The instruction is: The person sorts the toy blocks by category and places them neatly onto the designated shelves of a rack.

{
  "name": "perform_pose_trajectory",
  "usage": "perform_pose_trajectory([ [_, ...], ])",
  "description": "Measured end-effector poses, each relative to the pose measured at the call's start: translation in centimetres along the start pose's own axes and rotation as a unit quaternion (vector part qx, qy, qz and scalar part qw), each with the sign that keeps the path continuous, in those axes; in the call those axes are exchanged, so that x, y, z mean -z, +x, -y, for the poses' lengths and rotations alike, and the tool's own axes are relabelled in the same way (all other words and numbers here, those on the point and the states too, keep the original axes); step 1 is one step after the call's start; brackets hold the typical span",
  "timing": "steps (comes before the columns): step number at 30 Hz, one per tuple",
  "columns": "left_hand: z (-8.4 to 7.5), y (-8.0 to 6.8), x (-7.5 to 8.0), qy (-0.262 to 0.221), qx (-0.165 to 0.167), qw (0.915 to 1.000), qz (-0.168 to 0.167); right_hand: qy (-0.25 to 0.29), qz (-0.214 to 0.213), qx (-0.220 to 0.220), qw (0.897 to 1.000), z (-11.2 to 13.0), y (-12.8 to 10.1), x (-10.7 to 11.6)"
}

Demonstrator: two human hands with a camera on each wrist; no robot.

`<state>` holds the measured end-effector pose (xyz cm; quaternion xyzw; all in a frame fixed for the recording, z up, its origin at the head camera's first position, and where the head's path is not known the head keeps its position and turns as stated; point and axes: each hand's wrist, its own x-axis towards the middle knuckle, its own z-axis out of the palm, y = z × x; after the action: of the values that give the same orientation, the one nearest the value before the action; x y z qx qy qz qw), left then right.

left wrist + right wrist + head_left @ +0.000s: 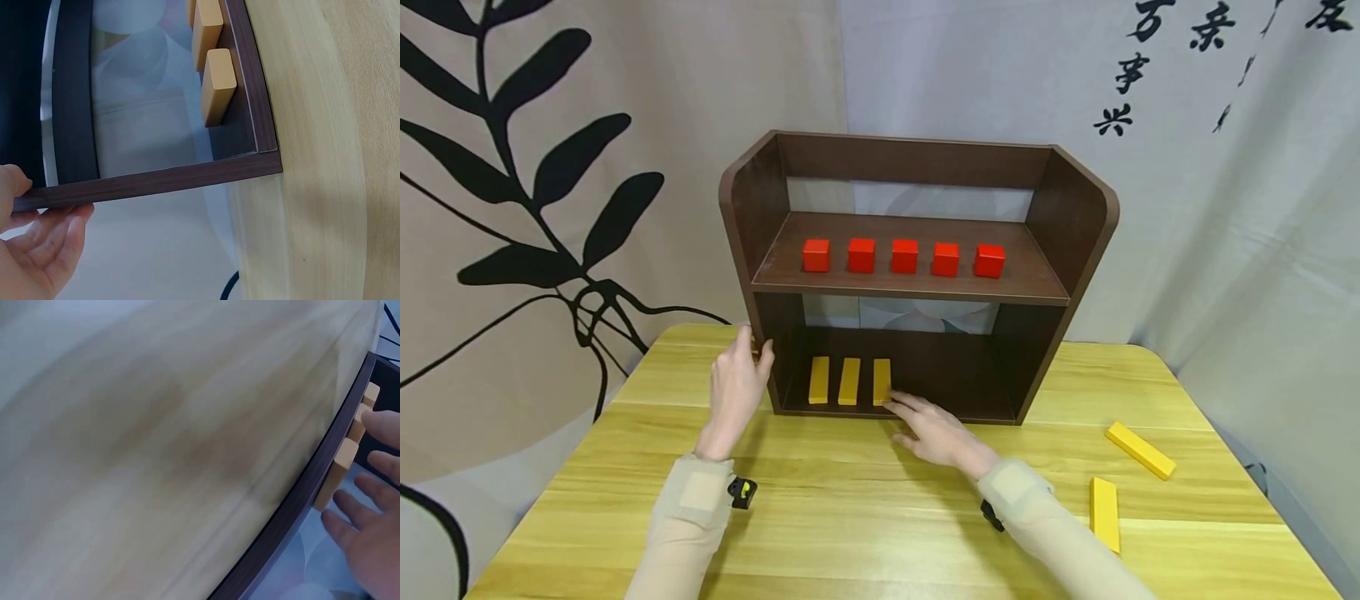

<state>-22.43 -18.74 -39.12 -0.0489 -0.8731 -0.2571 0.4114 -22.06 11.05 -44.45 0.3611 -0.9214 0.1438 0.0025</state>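
A dark brown two-tier shelf [917, 293] stands on the wooden table. My left hand [739, 392] holds its left side panel, thumb on the inner face and fingers along the outside; the left wrist view shows this side panel [144, 182] between them. On the lower tier three yellow blocks stand in a row: a left block [819, 380], a middle block [848, 381] and a right block [881, 381]. My right hand [936, 433] is beside the right block, fingers spread and fingertips at its lower right edge. In the right wrist view this block [337, 472] stands close to the fingers.
Several red cubes [904, 257] sit in a row on the upper tier. Two more yellow blocks lie on the table [820, 517] at the right: a slanted block [1141, 451] and a nearer block [1104, 515]. A printed curtain [1240, 208] hangs behind the shelf.
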Motion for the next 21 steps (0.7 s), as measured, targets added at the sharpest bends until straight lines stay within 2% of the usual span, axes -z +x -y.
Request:
perform_pose_trajectory([
  [7,0.1,0.0,-0.1,-0.002,-0.003,1.0,0.0,0.033,-0.024,0.005,0.999,-1.4,-2.1,1.0],
  [11,0.1,0.1,-0.1,0.004,-0.004,1.0,-0.001,0.056,-0.039,-0.009,0.998,-2.6,-3.7,1.9],
  [18,0.1,0.1,-0.2,0.005,0.0,1.0,0.0,0.102,-0.077,-0.036,0.991,-5.5,-6.3,3.3],
  [21,0.1,0.1,-0.2,0.003,0.0,1.0,0.001,0.13,-0.077,-0.037,0.988,-6.9,-7.6,3.8],
])
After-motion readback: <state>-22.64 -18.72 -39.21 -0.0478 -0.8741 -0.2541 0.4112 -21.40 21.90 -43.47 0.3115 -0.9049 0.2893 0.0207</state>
